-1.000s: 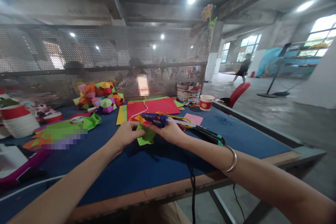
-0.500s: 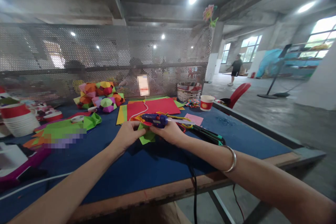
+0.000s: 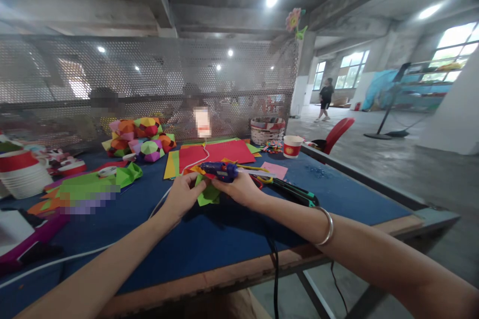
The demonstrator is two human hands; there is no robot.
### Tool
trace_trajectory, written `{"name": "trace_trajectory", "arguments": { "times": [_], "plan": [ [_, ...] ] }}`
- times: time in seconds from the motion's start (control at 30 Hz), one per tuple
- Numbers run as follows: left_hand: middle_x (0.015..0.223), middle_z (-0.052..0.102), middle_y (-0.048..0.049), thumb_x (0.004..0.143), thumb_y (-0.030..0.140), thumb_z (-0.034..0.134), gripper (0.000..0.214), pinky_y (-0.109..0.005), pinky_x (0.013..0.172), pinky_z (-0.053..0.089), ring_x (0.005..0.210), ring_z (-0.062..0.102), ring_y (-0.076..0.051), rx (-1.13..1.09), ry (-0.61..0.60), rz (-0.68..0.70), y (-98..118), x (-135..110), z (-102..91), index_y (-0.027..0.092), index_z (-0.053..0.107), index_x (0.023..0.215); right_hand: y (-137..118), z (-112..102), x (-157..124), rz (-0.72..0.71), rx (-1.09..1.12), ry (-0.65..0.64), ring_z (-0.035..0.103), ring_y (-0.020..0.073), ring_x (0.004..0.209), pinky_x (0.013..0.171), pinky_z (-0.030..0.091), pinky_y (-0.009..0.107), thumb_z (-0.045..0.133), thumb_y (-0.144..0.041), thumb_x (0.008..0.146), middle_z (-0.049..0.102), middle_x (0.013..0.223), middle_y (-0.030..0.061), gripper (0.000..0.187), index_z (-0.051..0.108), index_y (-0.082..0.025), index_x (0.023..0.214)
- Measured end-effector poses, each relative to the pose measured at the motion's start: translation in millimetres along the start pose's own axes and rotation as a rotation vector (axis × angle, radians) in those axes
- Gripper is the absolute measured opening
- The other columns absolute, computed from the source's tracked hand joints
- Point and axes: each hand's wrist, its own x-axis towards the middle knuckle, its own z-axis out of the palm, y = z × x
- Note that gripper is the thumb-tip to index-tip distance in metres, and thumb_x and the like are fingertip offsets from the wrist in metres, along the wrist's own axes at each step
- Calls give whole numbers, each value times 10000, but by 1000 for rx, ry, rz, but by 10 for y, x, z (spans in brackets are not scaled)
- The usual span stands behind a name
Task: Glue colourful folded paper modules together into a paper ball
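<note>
Just above the middle of the table, my left hand (image 3: 184, 194) pinches a small folded piece of green paper (image 3: 208, 194) with some orange and red paper beside it. My right hand (image 3: 243, 189) is closed around a blue hot glue gun (image 3: 220, 171), whose nozzle points left over the paper. A clear glue stick juts from the gun's rear. The gun's handle is hidden behind my right hand, whose thumb side meets the green paper. Just right of that hand lie a black and green tool (image 3: 295, 192) and yellow-handled scissors (image 3: 262, 172).
Red paper sheets (image 3: 217, 154) lie beyond my hands. Folded paper balls (image 3: 144, 139) and a stack of paper cups (image 3: 24, 174) stand left. A woven basket (image 3: 267, 132) and paper cup (image 3: 293, 147) stand at the back right. A black cable (image 3: 276, 279) hangs over the front edge.
My hands keep nearly the same hold on the glue gun and paper. The view has shifted slightly, and the person in the background has walked to the left.
</note>
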Motion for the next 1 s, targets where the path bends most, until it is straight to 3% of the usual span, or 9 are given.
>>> {"name": "trace_trajectory", "arguments": {
  "times": [0.13, 0.37, 0.6, 0.83, 1.0],
  "plan": [
    [538, 516, 49, 671, 456, 674, 283, -249, 566, 385, 541, 461, -121, -40, -9, -50, 68, -22, 10, 214, 552, 593, -1, 28, -20, -31, 35, -5, 648, 180, 761, 765, 548, 310, 701, -269, 840, 741, 811, 28, 95, 721, -178, 824],
    [568, 598, 15, 623, 467, 760, 313, -251, 547, 386, 544, 515, -139, -72, 17, -137, 50, -44, 26, 201, 599, 588, 34, 32, -11, 12, 66, -11, 643, 184, 712, 688, 553, 296, 717, -279, 828, 705, 708, 11, 91, 726, -188, 827],
    [613, 697, 5, 515, 365, 839, 253, -275, 601, 486, 593, 625, -177, -166, -97, -235, 135, -39, 52, 200, 696, 643, 21, -8, -4, 100, 27, -8, 576, 153, 560, 574, 507, 278, 712, -289, 845, 653, 635, -4, 108, 721, -184, 825],
    [597, 693, 9, 528, 302, 805, 190, -262, 596, 491, 570, 612, -154, -201, -48, -287, 180, -65, 80, 187, 704, 641, 35, -6, 18, 1, -11, 16, 699, 219, 839, 794, 584, 339, 735, -277, 832, 765, 815, 37, 89, 753, -191, 844],
    [591, 676, 11, 558, 311, 747, 152, -261, 600, 467, 578, 608, -156, -152, -61, -225, 100, -58, 61, 194, 668, 616, 16, 7, -4, -19, -43, 27, 677, 209, 752, 708, 562, 313, 708, -282, 821, 724, 714, 26, 105, 717, -190, 774]
  ]
}}
